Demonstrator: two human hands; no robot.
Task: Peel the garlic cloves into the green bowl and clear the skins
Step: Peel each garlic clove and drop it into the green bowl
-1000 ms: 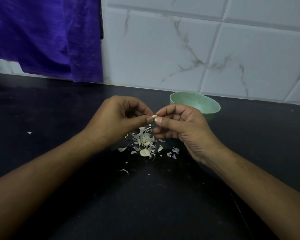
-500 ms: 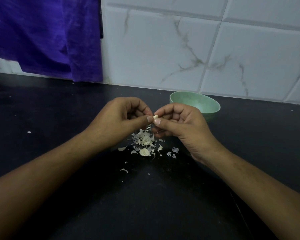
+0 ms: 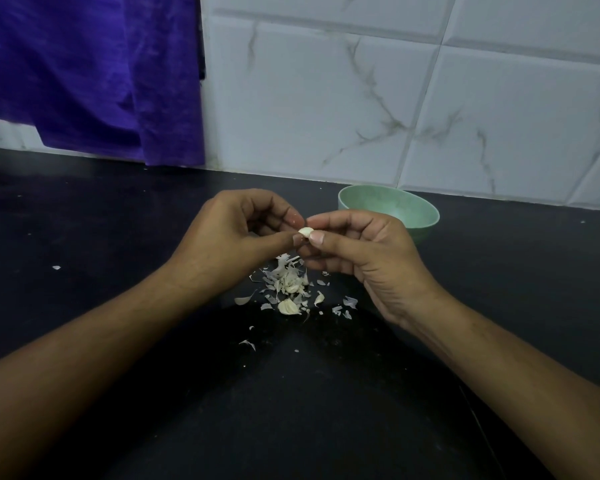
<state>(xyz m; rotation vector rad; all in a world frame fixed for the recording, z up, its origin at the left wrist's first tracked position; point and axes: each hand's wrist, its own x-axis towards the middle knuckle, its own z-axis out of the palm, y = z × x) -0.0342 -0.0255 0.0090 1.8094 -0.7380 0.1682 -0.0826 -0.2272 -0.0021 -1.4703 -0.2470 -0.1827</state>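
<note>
Far left: purple cloth (image 3: 84, 74) hung down the white marbled tiles (image 3: 326, 98), hem reaching the back edge of the black counter (image 3: 84, 220). On the counter left of the arms, one lone pale fleck (image 3: 56, 267), well apart from the rest. In from the lower left corner, a bare forearm, raised off the counter. At its end, left hand (image 3: 222, 237), curled, thumb and forefinger pinching the left end of a clove (image 3: 305, 232). Clove small and pale, held in the air between the two hands, right over the skins; not in the bowl. Below it, skins (image 3: 288, 282) in a loose heap on the counter, thin white and faintly purplish flakes, thinning out toward the viewer. At the near edge of the heap, one larger pale piece (image 3: 288, 307), clove or husk not to be told. A few stray flakes nearer the viewer, apart from the heap. Then right hand (image 3: 368, 251), curled likewise, thumb and forefinger gripping the clove's right end, thumbnail up, other fingers folded beneath. Thumb tips of both hands nearly touching under the clove. Right forearm in from the lower right corner. Behind the right hand, bowl (image 3: 409, 211), pale green, upright on the counter near the wall, near side hidden by the knuckles, inner wall showing
</note>
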